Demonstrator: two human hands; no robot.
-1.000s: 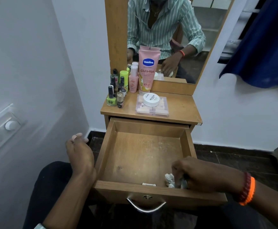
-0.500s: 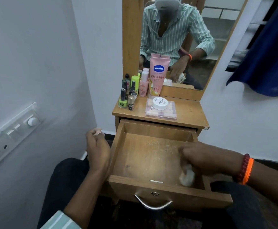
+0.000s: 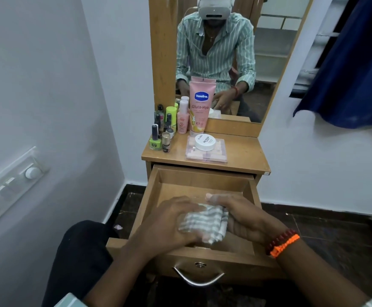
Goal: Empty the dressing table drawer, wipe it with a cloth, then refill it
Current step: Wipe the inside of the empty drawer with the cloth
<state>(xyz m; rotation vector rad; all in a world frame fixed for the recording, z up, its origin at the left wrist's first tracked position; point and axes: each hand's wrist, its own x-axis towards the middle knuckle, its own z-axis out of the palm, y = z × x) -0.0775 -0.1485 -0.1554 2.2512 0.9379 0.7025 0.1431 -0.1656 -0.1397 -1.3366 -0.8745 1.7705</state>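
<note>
The wooden drawer [image 3: 199,177] of the dressing table is pulled out, its visible floor bare. Over its middle, both my hands hold a crumpled white and grey striped cloth [image 3: 205,222]. My left hand [image 3: 169,220] covers the cloth's left side with fingers curled onto it. My right hand [image 3: 244,216], with red and orange bands at the wrist, grips the right side, thumb on top. Part of the cloth is hidden between my hands.
On the table top [image 3: 244,151] stand several nail polish bottles [image 3: 161,135], a pink Vaseline tube [image 3: 200,105], a small pink bottle [image 3: 183,117] and a white jar [image 3: 205,141] on a clear box [image 3: 206,155]. A mirror [image 3: 267,63] rises behind. A wall [image 3: 36,107] with switches stands left.
My left hand came from the drawer's left rim into the drawer and onto the cloth. My right hand lifted the cloth from the front right corner toward the middle.
</note>
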